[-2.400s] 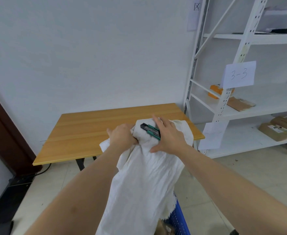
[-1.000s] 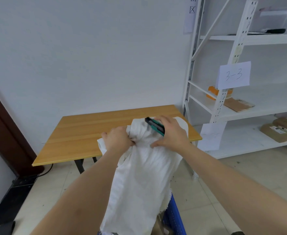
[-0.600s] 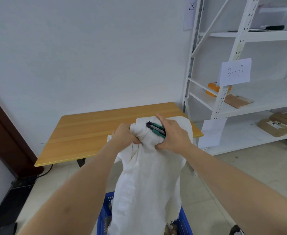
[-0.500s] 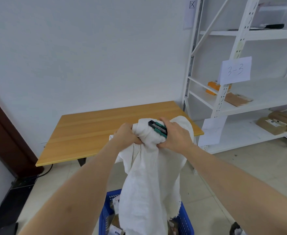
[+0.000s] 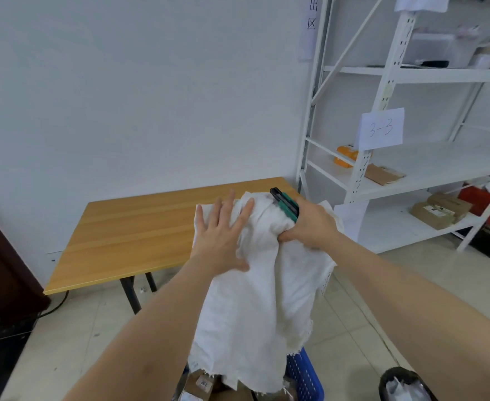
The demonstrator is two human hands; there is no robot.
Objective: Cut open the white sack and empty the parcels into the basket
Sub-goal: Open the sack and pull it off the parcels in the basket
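Observation:
The white sack [image 5: 261,308] hangs upside down in front of me, its frayed open end low over the blue basket [image 5: 306,377]. My right hand [image 5: 310,224] clenches the bunched top of the sack together with a green and black utility knife [image 5: 285,204]. My left hand [image 5: 223,233] lies flat on the sack's left side with its fingers spread. Brown parcels [image 5: 203,384] show in the basket under the sack's edge.
A wooden table [image 5: 139,227] stands behind the sack against the white wall. White metal shelving [image 5: 388,111] with cardboard parcels and a paper sign fills the right side. A black bin [image 5: 403,384] with a white liner sits at the bottom right.
My left hand has let go of the sack's top and now rests open against its side. The sack stays held up by my right hand over the basket.

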